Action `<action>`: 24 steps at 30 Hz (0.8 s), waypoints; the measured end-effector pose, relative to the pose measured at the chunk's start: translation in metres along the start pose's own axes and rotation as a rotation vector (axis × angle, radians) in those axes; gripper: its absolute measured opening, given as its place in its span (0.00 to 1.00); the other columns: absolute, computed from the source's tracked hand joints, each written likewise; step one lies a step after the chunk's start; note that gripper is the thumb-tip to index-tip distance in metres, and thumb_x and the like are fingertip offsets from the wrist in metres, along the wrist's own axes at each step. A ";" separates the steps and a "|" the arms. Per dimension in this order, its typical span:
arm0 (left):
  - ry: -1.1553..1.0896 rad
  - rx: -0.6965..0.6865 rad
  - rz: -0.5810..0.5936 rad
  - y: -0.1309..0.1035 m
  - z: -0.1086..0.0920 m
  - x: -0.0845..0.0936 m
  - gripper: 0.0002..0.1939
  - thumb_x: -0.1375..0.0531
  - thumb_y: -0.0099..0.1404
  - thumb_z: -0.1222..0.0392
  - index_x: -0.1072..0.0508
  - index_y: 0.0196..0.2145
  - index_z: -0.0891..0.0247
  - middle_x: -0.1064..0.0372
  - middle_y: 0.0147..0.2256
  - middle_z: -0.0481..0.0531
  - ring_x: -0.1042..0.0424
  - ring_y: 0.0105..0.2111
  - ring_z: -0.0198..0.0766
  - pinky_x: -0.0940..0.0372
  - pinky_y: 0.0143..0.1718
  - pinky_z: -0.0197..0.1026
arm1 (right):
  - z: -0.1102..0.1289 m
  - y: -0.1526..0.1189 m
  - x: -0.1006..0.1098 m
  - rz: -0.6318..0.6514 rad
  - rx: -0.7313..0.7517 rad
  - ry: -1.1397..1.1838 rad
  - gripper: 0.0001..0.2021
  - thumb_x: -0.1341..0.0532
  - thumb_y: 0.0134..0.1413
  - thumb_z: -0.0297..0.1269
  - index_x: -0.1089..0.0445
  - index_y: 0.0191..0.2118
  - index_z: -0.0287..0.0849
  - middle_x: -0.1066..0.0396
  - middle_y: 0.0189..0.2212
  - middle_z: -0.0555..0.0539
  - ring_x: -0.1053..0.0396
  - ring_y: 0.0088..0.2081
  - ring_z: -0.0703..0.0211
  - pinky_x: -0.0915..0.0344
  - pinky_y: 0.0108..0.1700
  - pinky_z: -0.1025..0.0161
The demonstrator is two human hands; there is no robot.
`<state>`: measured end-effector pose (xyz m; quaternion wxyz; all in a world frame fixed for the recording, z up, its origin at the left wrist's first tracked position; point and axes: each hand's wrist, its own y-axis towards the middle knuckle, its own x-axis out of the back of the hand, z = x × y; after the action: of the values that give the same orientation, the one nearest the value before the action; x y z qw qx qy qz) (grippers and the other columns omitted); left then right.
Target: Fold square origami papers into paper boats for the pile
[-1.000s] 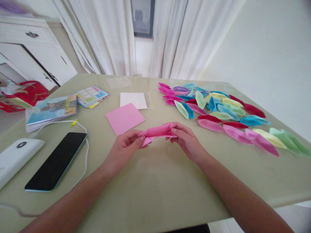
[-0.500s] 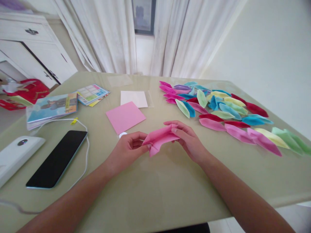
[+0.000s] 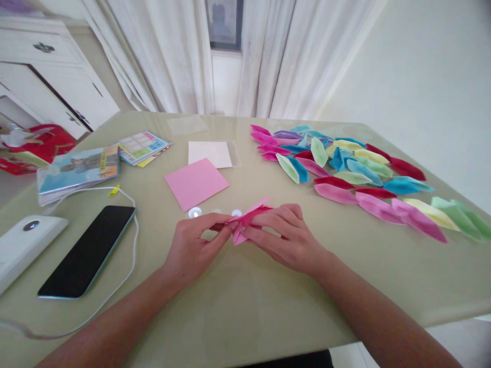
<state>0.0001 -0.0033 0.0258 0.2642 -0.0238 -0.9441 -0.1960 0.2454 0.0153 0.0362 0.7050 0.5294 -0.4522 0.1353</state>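
Note:
Between my hands, above the table, is a partly folded piece of pink origami paper (image 3: pixel 241 235). My left hand (image 3: pixel 194 245) pinches its left end between thumb and fingers. Over its right side lies my right hand (image 3: pixel 289 237), with fingers reaching into the fold near the left end; the right thumb is mostly hidden. A flat pink paper square (image 3: pixel 197 183) lies just beyond my left hand, partly near a white paper square (image 3: pixel 209 154). Many folded paper pieces (image 3: pixel 339 197) in pink, red, blue, green and yellow are spread over the right side.
On the left of the table (image 3: pixel 230 317) lie a black phone (image 3: pixel 88 250), a white device (image 3: pixel 32 250) and a looping white cable (image 3: pixel 135 245). Booklets (image 3: pixel 80 171) and printed cards (image 3: pixel 143 147) sit behind them. White curtains (image 3: pixel 172 56) hang beyond the far edge.
My right hand has shifted left from the paper's right end, its fingers now inside the fold. The pink paper has turned and narrowed, while my left hand keeps its pinch.

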 end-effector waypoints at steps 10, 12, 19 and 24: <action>0.085 -0.125 -0.019 -0.001 0.001 0.000 0.08 0.37 0.74 0.58 0.16 0.43 0.60 0.15 0.38 0.50 0.18 0.35 0.39 0.27 0.39 0.35 | 0.003 0.002 0.000 -0.048 -0.091 0.109 0.08 0.38 0.73 0.35 0.21 0.49 0.46 0.18 0.41 0.46 0.27 0.42 0.56 0.40 0.45 0.54; 0.048 -0.121 0.006 -0.001 0.000 -0.001 0.07 0.35 0.73 0.59 0.16 0.42 0.60 0.16 0.36 0.49 0.19 0.33 0.37 0.28 0.38 0.34 | 0.005 0.003 -0.002 -0.057 -0.120 0.124 0.07 0.39 0.73 0.35 0.21 0.47 0.44 0.18 0.40 0.45 0.28 0.42 0.55 0.39 0.44 0.54; -0.081 -0.016 0.031 -0.001 -0.002 -0.002 0.04 0.32 0.70 0.59 0.15 0.39 0.58 0.16 0.34 0.46 0.20 0.32 0.37 0.29 0.36 0.34 | 0.010 0.006 -0.004 -0.075 -0.171 0.216 0.05 0.36 0.72 0.38 0.25 0.45 0.44 0.19 0.36 0.47 0.30 0.38 0.57 0.40 0.43 0.55; -0.097 0.026 0.030 -0.001 -0.003 -0.001 0.06 0.33 0.69 0.59 0.14 0.41 0.56 0.15 0.36 0.47 0.19 0.33 0.39 0.28 0.37 0.36 | 0.012 0.008 -0.001 -0.076 -0.185 0.232 0.05 0.35 0.71 0.37 0.24 0.42 0.44 0.19 0.37 0.47 0.30 0.38 0.56 0.40 0.44 0.55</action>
<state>0.0025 -0.0051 0.0272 0.2212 -0.0441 -0.9578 -0.1783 0.2337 0.0085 0.0403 0.8027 0.4599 -0.3578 0.1267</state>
